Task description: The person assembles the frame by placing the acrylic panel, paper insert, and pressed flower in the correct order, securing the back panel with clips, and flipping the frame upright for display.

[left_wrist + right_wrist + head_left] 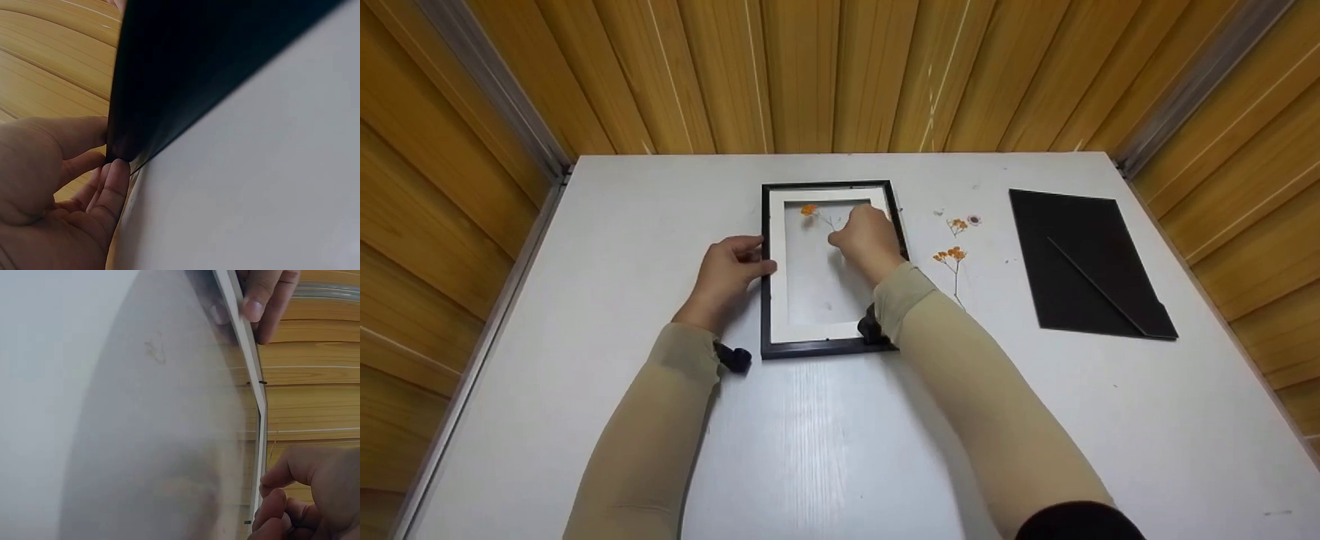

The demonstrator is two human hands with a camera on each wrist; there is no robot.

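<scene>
A black picture frame (766,307) with a white inner mat (778,300) lies face up on the white table. Along its left side my left hand (727,266) holds the edge, thumb over the border; the left wrist view shows the fingers against that dark edge. Over the opening's upper right part, my right hand (870,236) pinches the thin stem of a dried flower sprig (808,211), whose orange blossoms point to the upper left. The right wrist view shows the glass (157,416) beside the curled right hand (332,489).
To the frame's right lie a longer orange flower sprig (955,255), a shorter orange sprig (957,225) and a small purple flower (974,220). Farther right is the black backing board (1080,225) with its stand strip. Wooden-panelled walls (802,75) enclose the table.
</scene>
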